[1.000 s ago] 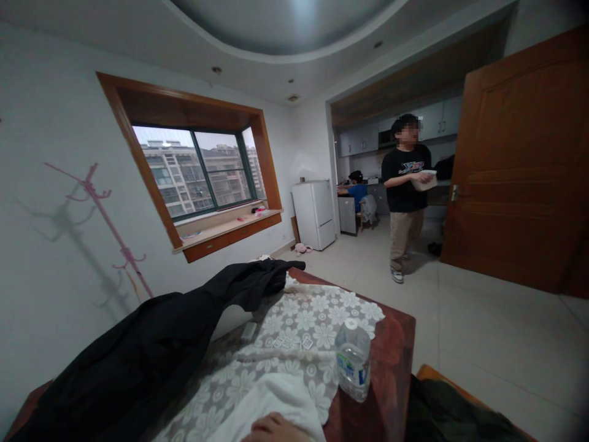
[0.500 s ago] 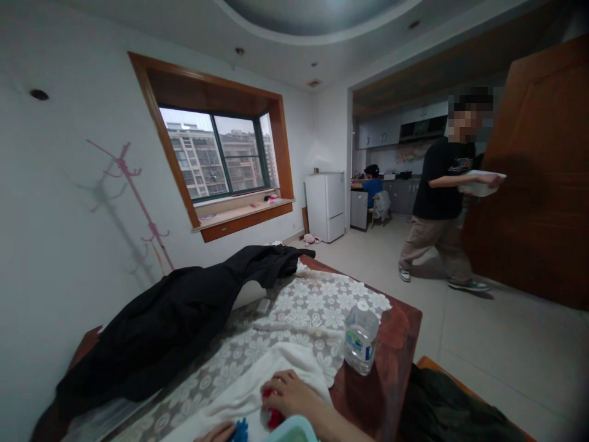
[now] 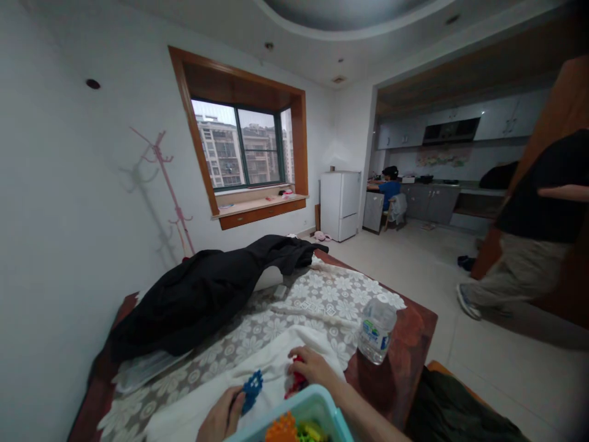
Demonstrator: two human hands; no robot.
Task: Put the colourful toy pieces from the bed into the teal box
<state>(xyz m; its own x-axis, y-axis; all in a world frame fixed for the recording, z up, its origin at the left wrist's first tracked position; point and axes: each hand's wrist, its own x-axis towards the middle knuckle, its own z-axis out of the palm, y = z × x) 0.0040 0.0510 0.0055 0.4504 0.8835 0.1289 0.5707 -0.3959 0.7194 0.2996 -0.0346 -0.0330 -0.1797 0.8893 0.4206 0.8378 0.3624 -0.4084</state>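
Just beyond the turquoise bin (image 3: 317, 406), on the white towel (image 3: 276, 368), the left hand (image 3: 221, 418) pinches a blue snowflake block (image 3: 252, 388); the right hand (image 3: 309, 367) closes on a red block (image 3: 295, 382). Both blocks look light, stiff, best pinched by their toothed edges.

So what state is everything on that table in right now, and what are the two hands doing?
left hand: fingers closed on the blue toy piece
right hand: fingers on the red toy piece, grip unclear
water bottle: upright, capped
black jacket: lying crumpled across the table
white towel: spread flat under both hands
teal bin: open, holding coloured pieces
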